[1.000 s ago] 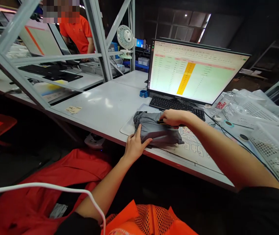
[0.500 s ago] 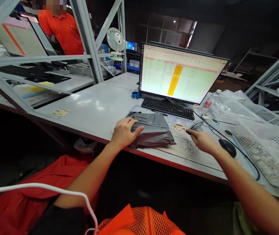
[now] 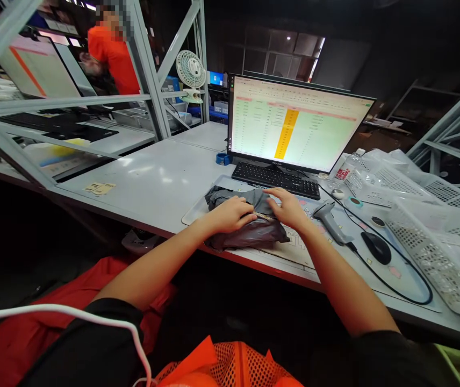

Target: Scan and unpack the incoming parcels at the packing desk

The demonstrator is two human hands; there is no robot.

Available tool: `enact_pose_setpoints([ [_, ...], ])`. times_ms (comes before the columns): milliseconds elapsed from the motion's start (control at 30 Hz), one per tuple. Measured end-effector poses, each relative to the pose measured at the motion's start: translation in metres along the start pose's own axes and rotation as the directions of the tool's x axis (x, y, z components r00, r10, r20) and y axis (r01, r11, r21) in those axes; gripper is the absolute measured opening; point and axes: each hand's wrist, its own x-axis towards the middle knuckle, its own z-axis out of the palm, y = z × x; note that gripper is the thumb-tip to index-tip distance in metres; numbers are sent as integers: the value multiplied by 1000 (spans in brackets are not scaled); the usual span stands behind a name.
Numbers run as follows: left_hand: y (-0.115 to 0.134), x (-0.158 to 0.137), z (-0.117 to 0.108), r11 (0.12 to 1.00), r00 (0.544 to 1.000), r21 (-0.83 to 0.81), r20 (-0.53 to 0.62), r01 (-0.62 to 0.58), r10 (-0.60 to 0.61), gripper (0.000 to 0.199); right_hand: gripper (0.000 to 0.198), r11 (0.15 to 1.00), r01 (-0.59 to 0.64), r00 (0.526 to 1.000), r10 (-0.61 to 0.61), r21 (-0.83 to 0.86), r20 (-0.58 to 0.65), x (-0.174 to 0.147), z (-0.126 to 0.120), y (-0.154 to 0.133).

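A grey plastic mailing bag (image 3: 250, 234) lies on the desk mat near the front edge of the desk, its top parted by a slit that shows a brownish strip. My left hand (image 3: 232, 214) is closed on the film at the near left of this slit, fingers curled. At the right end, my right hand (image 3: 288, 208) grips the film with bent fingers. What is inside the bag is mostly hidden. To the right of my right hand lies a grey handheld barcode scanner (image 3: 332, 223) with a black cable.
Behind the bag stand a black keyboard (image 3: 274, 179) and a monitor (image 3: 298, 123). A black mouse (image 3: 375, 247), a bottle (image 3: 349, 167) and white perforated baskets (image 3: 435, 252) are at the right. Metal rack bars (image 3: 145, 70) rise at the left, with a person in orange (image 3: 117, 62) beyond.
My right hand has moved left onto the bag; the small dark tool it held is no longer visible. My left hand has shifted right, and the bag's top now shows a slit.
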Motion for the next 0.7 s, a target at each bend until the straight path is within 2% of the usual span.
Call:
enact_pose_setpoints([
  [67,5,-4,2,996,994,-8,-58,-91,90,37,44,997,51,986,-41,-54,159,24,15,-22],
  [167,11,-19,5,984,958,56,-225,-167,176,39,51,978,66,928,12,-197,372,38,31,-42],
  [267,21,-53,7,962,892,176,-369,-210,262,38,56,967,70,894,47,-244,445,36,33,-47],
  [333,35,-83,13,962,871,184,-414,-203,263,39,54,967,92,884,31,-237,466,32,30,-47],
  [433,60,-129,37,992,878,77,-462,-99,123,37,51,974,110,872,0,-196,490,26,27,-50],
  [533,71,-162,78,998,873,-16,-483,63,-62,33,52,985,112,864,-30,-133,503,23,29,-53],
  [633,56,-173,114,963,850,-198,-461,183,-257,36,53,985,121,867,-46,-120,497,21,32,-53],
  [700,39,-171,124,889,828,-392,-396,237,-396,39,54,984,124,873,-49,-125,485,18,31,-55],
])
